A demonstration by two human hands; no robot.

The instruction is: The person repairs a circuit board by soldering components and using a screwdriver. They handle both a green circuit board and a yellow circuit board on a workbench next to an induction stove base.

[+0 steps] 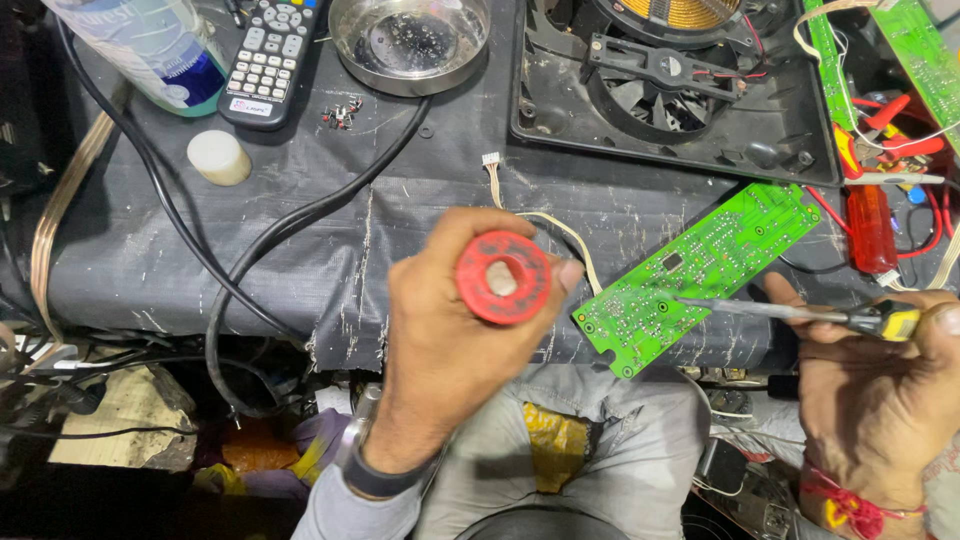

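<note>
Two bare hands meet over a green circuit board (695, 275) at the centre right of the head view, where it lies tilted at the front edge of a black, scratched table cover (330, 260). The left hand (450, 340), at lower centre, pinches a red spool (503, 277) between thumb and fingers, its round face turned to the camera. The right hand (880, 390), at lower right, is closed around the yellow-and-black handle of a soldering iron (800, 313), whose thin metal tip rests on the lower half of the board, among its small solder points.

Judged from this, the soldering is under way and not finished: the tip is on the board, while no wire can be seen running from the spool to the joint. A white plug on thin wires (492, 160) lies loose above the spool.

Along the top of the frame lie a remote control (268, 55), a steel bowl (410, 40), a clear bottle (150, 45) and an opened black casing with a fan (665, 85).
</note>
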